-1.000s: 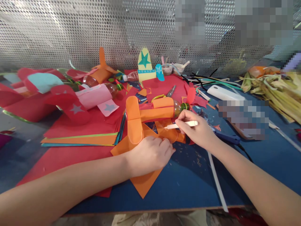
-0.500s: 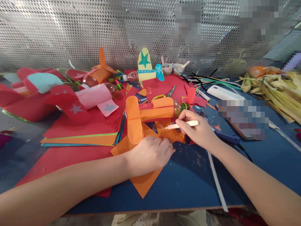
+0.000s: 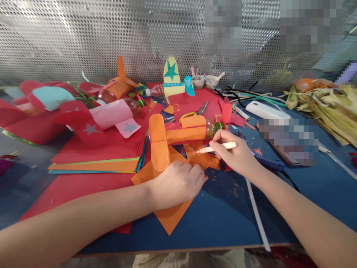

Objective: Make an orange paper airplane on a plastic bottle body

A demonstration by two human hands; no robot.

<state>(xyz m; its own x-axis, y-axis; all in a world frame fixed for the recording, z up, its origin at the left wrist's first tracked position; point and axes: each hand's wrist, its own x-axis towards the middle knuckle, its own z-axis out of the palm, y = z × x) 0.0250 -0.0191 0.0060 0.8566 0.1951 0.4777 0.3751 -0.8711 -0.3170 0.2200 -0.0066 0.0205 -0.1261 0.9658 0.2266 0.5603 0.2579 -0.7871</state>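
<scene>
My right hand (image 3: 235,152) pinches a white marker (image 3: 220,147), its tip resting on an orange paper piece (image 3: 193,149). On the lower part of that paper lies my left hand (image 3: 180,182), fingers curled and pressed down; its fingertips are partly hidden. Just beyond both hands is a plastic bottle (image 3: 210,128) wrapped in orange and red paper, with a green cap end. Across its left end sits an orange rounded strip (image 3: 159,141). A larger orange sheet (image 3: 171,219) reaches out from under my left forearm.
Stacked coloured paper (image 3: 95,163) lies left, beside paper-wrapped bottle models (image 3: 113,116). Scissors (image 3: 203,108) lie behind the orange bottle. A blue glue gun (image 3: 269,162), a white stick (image 3: 258,216) and dried husks (image 3: 327,108) are on the right. A perforated metal panel (image 3: 111,37) stands behind.
The marker and my right hand have shifted very slightly to the right. My left hand and the orange pieces stay in place.
</scene>
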